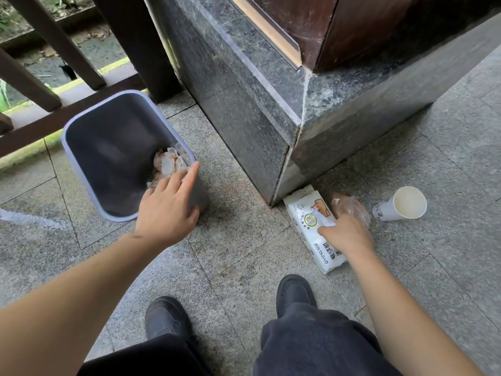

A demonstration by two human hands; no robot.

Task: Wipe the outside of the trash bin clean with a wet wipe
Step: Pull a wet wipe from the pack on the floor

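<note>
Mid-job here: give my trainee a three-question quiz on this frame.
1. True or false: the left hand rests on the trash bin rim.
2. The right hand is at the: A) paper cup B) wet wipe pack C) plastic bag
3. What lies inside the bin?

Key: 1 true. 2 B, fingers at the pack's opening. 3 crumpled, stained tissues.

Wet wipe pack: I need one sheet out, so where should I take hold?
Pinch the sheet poking from the opening on the top face of the wet wipe pack, coming from above as the right hand does. The pack lies flat, opening upward.
</note>
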